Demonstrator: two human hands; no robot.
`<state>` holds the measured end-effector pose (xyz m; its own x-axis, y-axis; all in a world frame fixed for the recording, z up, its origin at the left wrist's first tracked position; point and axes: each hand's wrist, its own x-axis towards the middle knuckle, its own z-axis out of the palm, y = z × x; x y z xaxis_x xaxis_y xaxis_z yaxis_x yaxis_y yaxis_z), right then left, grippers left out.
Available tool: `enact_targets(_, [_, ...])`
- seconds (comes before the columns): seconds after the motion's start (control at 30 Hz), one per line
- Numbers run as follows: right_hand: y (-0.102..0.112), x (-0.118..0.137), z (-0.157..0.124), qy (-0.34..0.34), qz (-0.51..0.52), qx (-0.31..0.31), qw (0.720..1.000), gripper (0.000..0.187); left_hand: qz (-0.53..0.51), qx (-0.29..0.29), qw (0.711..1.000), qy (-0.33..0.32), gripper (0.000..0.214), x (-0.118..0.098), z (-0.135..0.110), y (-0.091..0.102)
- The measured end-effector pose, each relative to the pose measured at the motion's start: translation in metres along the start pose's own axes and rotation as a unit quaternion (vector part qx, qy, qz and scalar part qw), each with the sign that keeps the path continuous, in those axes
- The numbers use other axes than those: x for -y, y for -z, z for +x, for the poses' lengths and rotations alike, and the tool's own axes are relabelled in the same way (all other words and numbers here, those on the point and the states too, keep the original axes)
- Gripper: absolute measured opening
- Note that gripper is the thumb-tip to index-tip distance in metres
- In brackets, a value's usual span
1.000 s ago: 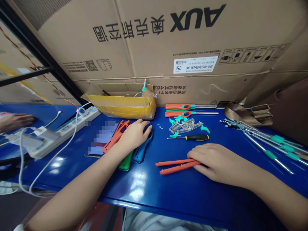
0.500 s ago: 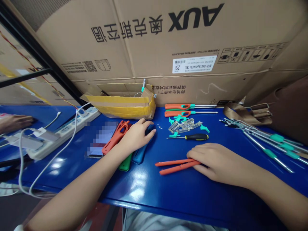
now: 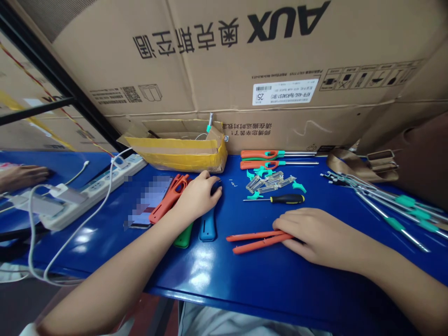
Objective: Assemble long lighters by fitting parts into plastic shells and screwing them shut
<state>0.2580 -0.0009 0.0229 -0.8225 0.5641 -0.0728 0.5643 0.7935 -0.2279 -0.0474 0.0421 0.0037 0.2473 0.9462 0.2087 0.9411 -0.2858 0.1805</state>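
My left hand (image 3: 198, 196) is closed over the top end of a blue plastic handle shell (image 3: 207, 226) that lies on the blue table (image 3: 245, 275). A green shell (image 3: 184, 236) lies just left of the blue one, and orange shells (image 3: 169, 197) lie beyond my wrist. My right hand (image 3: 317, 233) rests palm down with fingers curled on the end of an orange shell pair (image 3: 257, 239). A black-handled screwdriver (image 3: 283, 199) lies just beyond my right hand.
A yellow-taped cardboard box (image 3: 182, 151) stands at the back, under a big AUX carton (image 3: 245, 70). Two assembled orange lighters (image 3: 276, 159), clear and teal small parts (image 3: 271, 182), metal rods with teal pieces (image 3: 392, 207), a power strip (image 3: 87, 193) with cables. Another person's hand (image 3: 21, 175) far left.
My left hand has swung the blue shell's lower end to the right, so it now lies nearly straight and apart from the green one. My right hand has stayed put.
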Motion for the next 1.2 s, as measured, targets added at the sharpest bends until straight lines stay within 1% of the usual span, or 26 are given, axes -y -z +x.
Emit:
enact_targets(0.17, [0.000,0.000,0.001,0.001,-0.002,-0.004,1.000,0.012,-0.012,0.004,0.999,-0.029,0.031,-0.003,0.000,0.002])
enact_targets(0.3, [0.000,0.000,0.001,0.006,0.000,-0.019,1.000,0.012,-0.002,-0.008,1.000,-0.013,0.029,-0.003,0.000,0.005])
enact_targets(0.4, [0.000,0.000,-0.001,0.003,-0.001,-0.013,1.000,0.013,0.007,-0.011,1.000,-0.001,0.030,-0.002,-0.001,0.005])
enact_targets(0.63, [0.000,0.000,0.000,-0.002,-0.008,0.000,1.000,0.013,0.017,0.007,1.000,-0.026,0.034,-0.005,0.000,0.001])
enact_targets(0.77, [0.000,0.000,0.001,0.000,-0.009,0.002,1.000,0.014,0.035,0.000,0.999,-0.018,0.035,-0.006,0.001,0.002])
enact_targets(0.87, [0.000,0.000,0.000,-0.003,-0.006,0.004,1.000,0.014,0.046,0.000,0.999,-0.008,0.033,-0.008,0.000,0.008])
enact_targets(0.93, [0.000,0.001,0.000,-0.004,-0.004,0.001,1.000,0.013,0.050,0.000,0.999,-0.002,0.032,-0.010,-0.002,0.017])
enact_targets(1.0, [0.001,0.001,0.001,-0.002,0.000,-0.004,1.000,0.012,0.054,0.003,0.999,0.007,0.038,-0.012,-0.007,0.027])
enact_targets(1.03, [0.000,0.001,0.001,-0.001,0.003,-0.007,1.000,0.012,0.057,0.009,0.998,0.011,0.044,-0.014,-0.011,0.031])
enact_targets(1.1, [0.000,0.000,0.002,0.001,0.004,-0.016,1.000,0.012,0.084,0.052,0.995,0.032,0.063,-0.015,-0.018,0.038])
enact_targets(1.13, [-0.001,-0.001,0.002,0.001,0.003,-0.023,1.000,0.012,0.091,0.087,0.991,0.041,0.069,-0.015,-0.022,0.039])
enact_targets(1.2, [-0.002,-0.004,0.003,-0.002,0.000,-0.039,0.999,0.013,0.088,0.150,0.984,0.042,0.072,-0.014,-0.028,0.038])
